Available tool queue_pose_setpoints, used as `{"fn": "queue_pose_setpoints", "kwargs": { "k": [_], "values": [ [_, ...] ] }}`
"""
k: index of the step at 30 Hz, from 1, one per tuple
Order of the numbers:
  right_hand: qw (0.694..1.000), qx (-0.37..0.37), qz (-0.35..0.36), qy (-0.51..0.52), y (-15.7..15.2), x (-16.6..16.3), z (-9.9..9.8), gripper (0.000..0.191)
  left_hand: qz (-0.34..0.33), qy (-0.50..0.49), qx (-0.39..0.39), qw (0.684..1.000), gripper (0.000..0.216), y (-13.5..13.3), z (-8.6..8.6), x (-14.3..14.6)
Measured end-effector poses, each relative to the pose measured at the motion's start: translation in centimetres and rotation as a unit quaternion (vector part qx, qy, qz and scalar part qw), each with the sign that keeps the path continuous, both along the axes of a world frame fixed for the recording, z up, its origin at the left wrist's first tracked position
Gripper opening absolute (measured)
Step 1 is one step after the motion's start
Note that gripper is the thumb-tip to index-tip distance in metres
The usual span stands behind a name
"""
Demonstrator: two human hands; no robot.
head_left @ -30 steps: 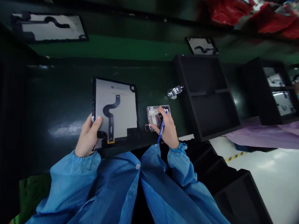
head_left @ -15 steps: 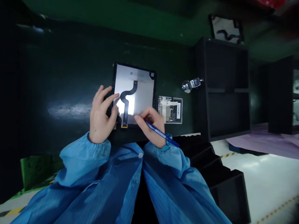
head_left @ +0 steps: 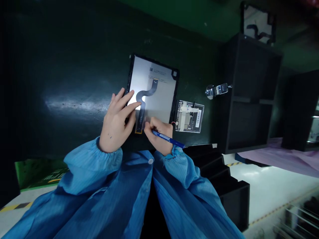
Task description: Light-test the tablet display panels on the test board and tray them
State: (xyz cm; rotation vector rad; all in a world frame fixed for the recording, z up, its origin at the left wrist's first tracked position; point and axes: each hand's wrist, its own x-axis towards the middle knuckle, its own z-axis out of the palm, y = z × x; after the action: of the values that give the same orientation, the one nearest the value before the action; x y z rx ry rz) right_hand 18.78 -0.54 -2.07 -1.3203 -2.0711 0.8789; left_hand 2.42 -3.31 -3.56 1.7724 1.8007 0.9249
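A silver-backed display panel (head_left: 159, 89) with a black frame lies flat on the dark green table, slightly turned. Along its left half runs a black S-shaped ribbon cable (head_left: 141, 113). My left hand (head_left: 118, 118) rests with spread fingers over the panel's left edge, its index fingertip at the cable. A blue pen (head_left: 168, 138) is gripped in my right hand (head_left: 160, 132), its barrel slanting back toward the wrist. That hand is low on the panel, beside the cable's lower end; the pen's tip is hidden by the fingers.
Right of the panel lies a circuit board (head_left: 185, 118) with pale tape strips and a barcode label. Beyond it are a shiny metal piece (head_left: 218, 90) and a black divided tray (head_left: 251, 99). Another panel (head_left: 258, 25) stands behind the tray. Black bins (head_left: 234, 199) stand below the table's edge.
The view has shifted and tilted slightly. My left index finger has come onto the ribbon cable, and my right hand with the pen has moved closer to the cable's lower end.
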Motion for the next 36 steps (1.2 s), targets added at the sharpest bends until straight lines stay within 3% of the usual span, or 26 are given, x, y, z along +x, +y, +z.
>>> {"fn": "queue_pose_setpoints", "kwargs": {
  "k": [4, 8, 10, 14, 20, 22, 25, 27, 29, 32, 36],
  "values": [
    [1.000, -0.006, 0.007, 0.017, -0.3, -0.1, -0.5, 0.036, 0.002, 0.001, 0.002, 1.000, 0.038, 0.0, 0.0, 0.0],
    [0.993, -0.043, -0.055, 0.099, 0.4, 0.8, -0.5, 0.039, 0.007, 0.009, 0.007, 1.000, 0.037, 0.0, 0.1, 0.1],
    [0.988, -0.060, -0.069, 0.121, 2.0, 1.5, 0.3, 0.036, 0.006, 0.012, 0.007, 1.000, 0.038, 0.0, 0.1, 0.2],
    [0.990, -0.043, -0.009, 0.132, 7.0, 1.8, 1.8, 0.016, 0.006, 0.010, 0.018, 1.000, 0.036, 0.1, -0.2, 0.3],
    [0.996, -0.031, 0.024, 0.080, 12.3, -0.6, -0.1, 0.019, 0.007, 0.013, 0.019, 1.000, 0.033, 0.1, 0.0, -0.1],
    [0.988, -0.052, 0.073, 0.125, 12.3, -0.8, 0.3, 0.029, 0.020, 0.015, 0.026, 0.999, 0.036, 0.5, 1.0, -0.7],
    [0.955, -0.076, 0.168, 0.234, 11.3, 0.0, 2.5, 0.035, 0.035, -0.047, 0.021, 0.998, 0.038, 2.0, 3.3, -1.6],
    [0.931, -0.085, 0.217, 0.282, 10.3, 1.1, 4.0, 0.034, -0.024, -0.158, -0.038, 0.986, 0.035, 3.5, 4.8, -1.8],
    [0.920, -0.082, 0.236, 0.303, 9.4, 2.2, 5.0, 0.035, -0.104, -0.253, -0.113, 0.955, 0.035, 4.9, 6.0, -1.3],
    [0.941, -0.077, 0.189, 0.270, 8.6, 4.1, 5.1, 0.039, -0.145, -0.283, -0.148, 0.937, 0.037, 6.0, 6.7, 0.5],
    [0.960, -0.053, 0.074, 0.266, 7.9, 6.8, 3.5, 0.025, -0.120, -0.197, -0.065, 0.971, 0.024, 6.0, 5.7, 3.5]
  ]
}}
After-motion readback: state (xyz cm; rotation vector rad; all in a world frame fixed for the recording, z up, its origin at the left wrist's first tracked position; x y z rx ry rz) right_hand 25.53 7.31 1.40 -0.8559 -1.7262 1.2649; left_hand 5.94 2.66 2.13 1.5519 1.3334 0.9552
